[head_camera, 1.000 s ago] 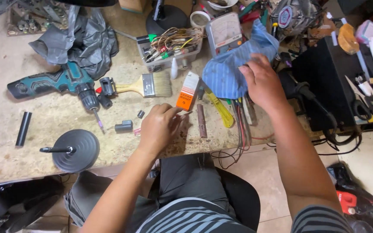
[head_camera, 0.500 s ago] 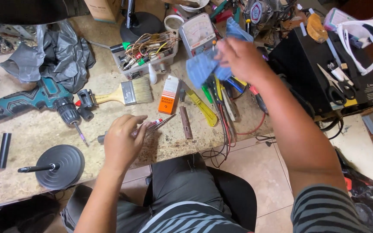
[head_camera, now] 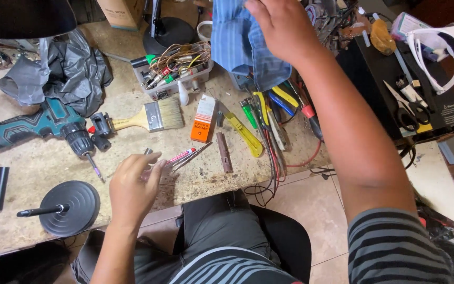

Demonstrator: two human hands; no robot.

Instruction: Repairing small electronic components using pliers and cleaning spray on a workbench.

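Only one view shows this moment, the head camera looking down over a cluttered stone bench (head_camera: 32,173). Of the two hands, the right hand (head_camera: 282,23) is up at the top edge, closed on a blue striped cloth (head_camera: 240,44); its fingertips and the cloth's upper part are cut off by the frame, and the cloth covers whatever lies beneath it. The left hand (head_camera: 132,186) rests low on the bench with its fingers curled around thin probes, among them a pink-handled pen-like tool (head_camera: 182,155) and a grey rod beside it; the near ends are hidden in the palm, so how many it grips is hard to tell.

Just beyond the left hand lie an orange and white box (head_camera: 203,118), a paint brush (head_camera: 151,117) and a teal cordless drill (head_camera: 38,126) whose handle end runs toward the left edge. A black round stand base (head_camera: 72,208) sits near the bench edge, left of that hand. Crumpled grey plastic (head_camera: 61,71) partly hides the bench's far left. A clear tray of wires (head_camera: 177,68) stands just left of the cloth. Screwdrivers and pliers (head_camera: 277,108) lie under the right forearm, partly covered. Scissors (head_camera: 408,110) lie on a black box at the right.
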